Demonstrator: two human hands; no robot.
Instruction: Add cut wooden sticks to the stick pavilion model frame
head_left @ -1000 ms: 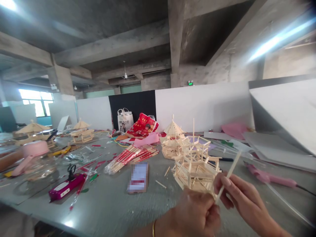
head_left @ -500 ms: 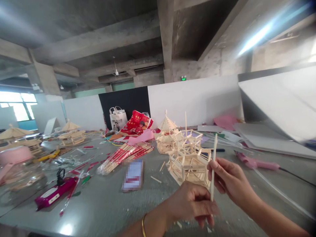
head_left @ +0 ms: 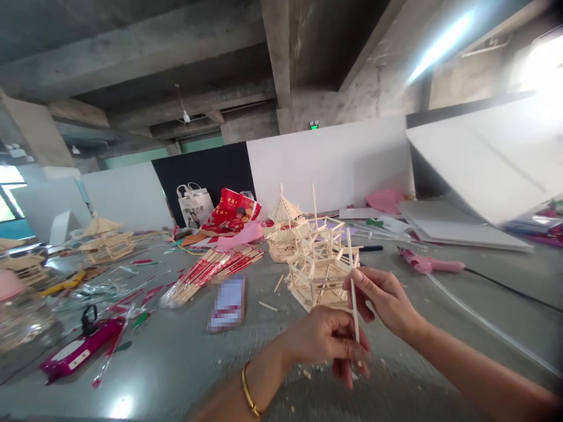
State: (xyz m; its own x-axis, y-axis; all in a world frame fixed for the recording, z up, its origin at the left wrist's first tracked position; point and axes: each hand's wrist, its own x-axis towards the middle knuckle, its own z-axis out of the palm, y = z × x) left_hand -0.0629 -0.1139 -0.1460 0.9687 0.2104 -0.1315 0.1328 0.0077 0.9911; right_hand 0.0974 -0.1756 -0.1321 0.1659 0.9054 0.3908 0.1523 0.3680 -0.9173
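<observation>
My left hand (head_left: 328, 343) and my right hand (head_left: 385, 296) both pinch a thin pale wooden stick (head_left: 352, 275) that stands nearly upright between them. The left fingers close on its lower end, the right fingers on its middle. Just behind the hands a stick-built pavilion frame (head_left: 321, 269) stands on the grey table (head_left: 176, 363). A smaller stick pavilion with a pointed roof (head_left: 284, 228) stands behind it. A gold bangle (head_left: 247, 392) circles my left wrist.
A bundle of red-wrapped chopsticks (head_left: 211, 272) and a phone (head_left: 227, 303) lie left of the frame. A magenta box with a black clip (head_left: 79, 346) sits at the front left. A pink glue gun (head_left: 428, 264) with its cord lies right. White boards lean at the right.
The stick has swung from a tilt to nearly upright. Both hands have drifted left and up in view as the camera turned right, and the left fingers now close on the stick's lower end.
</observation>
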